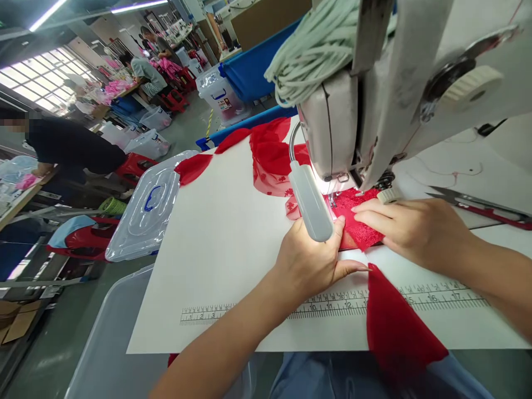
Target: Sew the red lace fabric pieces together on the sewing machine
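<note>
A red lace fabric piece lies under the presser foot of a white sewing machine. My left hand rests beside the needle, partly behind a grey lamp. One of its fingertips touches the lace's left edge; its thumb stretches apart toward the tip of a red cloth strip. That strip runs over the table's front edge onto my lap. From the right, my right hand lies over the lace with its fingers stretched out flat. Its thumb is hidden.
Red thread snips lie at right on the white table, which bears a printed ruler. Joined red fabric pieces trail behind the needle to the far edge. Pale green strips hang on the machine. A clear lid stands left; people work beyond.
</note>
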Available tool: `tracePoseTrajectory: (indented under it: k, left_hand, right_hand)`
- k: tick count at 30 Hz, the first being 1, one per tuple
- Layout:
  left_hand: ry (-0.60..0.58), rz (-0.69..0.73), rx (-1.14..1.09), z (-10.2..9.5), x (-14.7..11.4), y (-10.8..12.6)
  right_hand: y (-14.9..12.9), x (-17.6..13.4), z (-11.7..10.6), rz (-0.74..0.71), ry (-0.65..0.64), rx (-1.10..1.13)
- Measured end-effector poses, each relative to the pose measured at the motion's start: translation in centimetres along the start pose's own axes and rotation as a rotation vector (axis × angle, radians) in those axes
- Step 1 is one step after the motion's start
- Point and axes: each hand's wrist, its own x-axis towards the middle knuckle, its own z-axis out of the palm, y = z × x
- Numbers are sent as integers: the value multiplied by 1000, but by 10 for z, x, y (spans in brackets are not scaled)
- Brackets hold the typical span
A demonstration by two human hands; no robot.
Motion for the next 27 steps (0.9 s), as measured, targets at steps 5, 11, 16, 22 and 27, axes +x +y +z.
tracePoseTrajectory:
  k: [5,11,16,22,27]
  left_hand:
    - [-14,1,-2,-2,0,1]
    - [15,20,15,-12,1,9]
    - [8,15,7,-15,0,10]
    - [11,24,30,-17,0,8]
    - [-1,22,54,-17,0,8]
  right_hand:
    - [-1,-4,3,21,-8,-32]
    - [-6,-7,6,16,23,32]
    - [-5,-2,0,-23,-18,25]
    - [-4,0,-2,-42,-12,16]
    - [-4,0,-1,-40,-6,20]
